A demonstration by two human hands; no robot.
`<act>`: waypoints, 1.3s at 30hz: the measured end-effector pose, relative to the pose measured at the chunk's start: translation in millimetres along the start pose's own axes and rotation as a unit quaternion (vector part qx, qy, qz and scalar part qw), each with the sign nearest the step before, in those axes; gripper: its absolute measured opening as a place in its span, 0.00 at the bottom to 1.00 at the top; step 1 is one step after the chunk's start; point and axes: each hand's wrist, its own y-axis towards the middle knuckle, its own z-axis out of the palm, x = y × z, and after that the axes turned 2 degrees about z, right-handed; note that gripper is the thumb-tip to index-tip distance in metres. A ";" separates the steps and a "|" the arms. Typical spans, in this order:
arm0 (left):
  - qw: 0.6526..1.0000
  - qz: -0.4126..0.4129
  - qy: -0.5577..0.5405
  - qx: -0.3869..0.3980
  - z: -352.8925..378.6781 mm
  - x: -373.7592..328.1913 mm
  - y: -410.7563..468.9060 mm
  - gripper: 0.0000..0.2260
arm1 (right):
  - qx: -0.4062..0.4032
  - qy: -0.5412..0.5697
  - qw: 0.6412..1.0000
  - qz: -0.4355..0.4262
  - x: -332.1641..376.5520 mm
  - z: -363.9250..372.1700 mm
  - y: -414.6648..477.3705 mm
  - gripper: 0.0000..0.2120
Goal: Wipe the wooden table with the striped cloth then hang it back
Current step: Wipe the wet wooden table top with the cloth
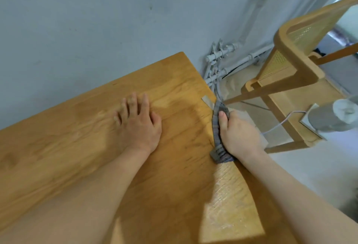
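- Across the left and centre of the frame lies the wooden table (pixel 58 147), its far edge against the grey wall (pixel 96 11) that fills the upper left.
- Your left hand (pixel 138 125) rests palm down on the tabletop at centre frame, fingers stretched out flat and only slightly apart, holding nothing.
- A patch of sunlight (pixel 230 205) falls on the wood at the lower centre, just right of your left forearm.
- A small piece of grey tape (pixel 208 101) sits on the tabletop near the table's right edge, above the cloth.
- The striped cloth (pixel 218 135) is bunched into a long grey roll lying along the table's right edge, right of centre.
- Your right hand (pixel 239 135) is closed over the cloth, thumb on top pointing toward the wall, the other fingers curled down out of view over the table's edge.
- Grey pipes (pixel 219 59) run along the foot of the wall beyond the table corner.
- At the upper right stands a wooden chair (pixel 294 63) with cane panels, apart from the table.
- At the right edge a blurred grey device (pixel 333 117) with a white cable stands on the floor.
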 end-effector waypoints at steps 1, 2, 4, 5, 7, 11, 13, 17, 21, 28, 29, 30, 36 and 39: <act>1.000 0.007 0.003 0.000 0.0 -0.3 -1.3 0.25 | -0.007 -0.005 1.000 -0.001 -1.0 -0.5 -1.0 0.20; 1.000 0.017 0.006 0.000 -0.5 -0.6 -1.0 0.25 | -0.013 -0.007 1.000 -0.003 -0.6 0.3 2.5 0.20; 0.999 0.031 0.013 0.002 -0.8 -0.9 3.1 0.25 | -0.015 0.001 1.000 -0.007 5.4 1.9 16.8 0.20; 0.999 0.033 0.013 0.001 -1.0 -1.2 3.6 0.26 | -0.017 0.006 1.000 -0.005 10.1 2.6 27.3 0.21; 0.999 0.037 0.010 -0.001 0.0 -5.1 -4.3 0.26 | -0.017 0.028 0.999 -0.001 25.4 4.0 52.3 0.23; 0.990 0.142 0.000 0.017 10.8 -56.8 -56.3 0.27 | 0.026 0.083 0.996 -0.002 59.9 3.0 92.0 0.26; 0.983 0.182 -0.001 0.036 20.1 -90.2 -83.7 0.28 | 0.037 0.091 0.995 0.002 58.0 1.9 91.7 0.26; 0.982 0.182 0.008 0.039 26.8 -103.8 -94.7 0.30 | 0.056 0.084 0.995 -0.008 18.4 0.5 47.0 0.23; 0.984 0.178 -0.010 0.015 30.4 -100.3 -88.1 0.30 | 0.049 0.073 0.996 -0.003 -31.7 0.8 -8.7 0.23; 0.984 0.178 -0.007 0.015 27.9 -100.2 -83.4 0.29 | 0.033 0.026 0.999 0.000 -20.9 4.1 16.6 0.21; 0.984 0.177 -0.005 0.015 28.1 -100.3 -81.5 0.29 | 0.037 0.052 0.998 0.005 -10.4 4.6 30.3 0.19; 0.984 0.177 -0.003 0.015 28.5 -101.3 -81.9 0.29 | 0.034 0.071 0.997 0.013 -0.2 6.0 40.9 0.19; 0.983 0.182 0.005 0.013 28.7 -101.7 -88.7 0.29 | 0.037 0.056 0.997 0.034 -39.7 2.2 -30.5 0.20; 0.984 0.176 -0.003 0.005 28.5 -103.0 -89.3 0.29 | 0.044 0.049 0.994 0.082 -70.0 -2.0 -78.9 0.24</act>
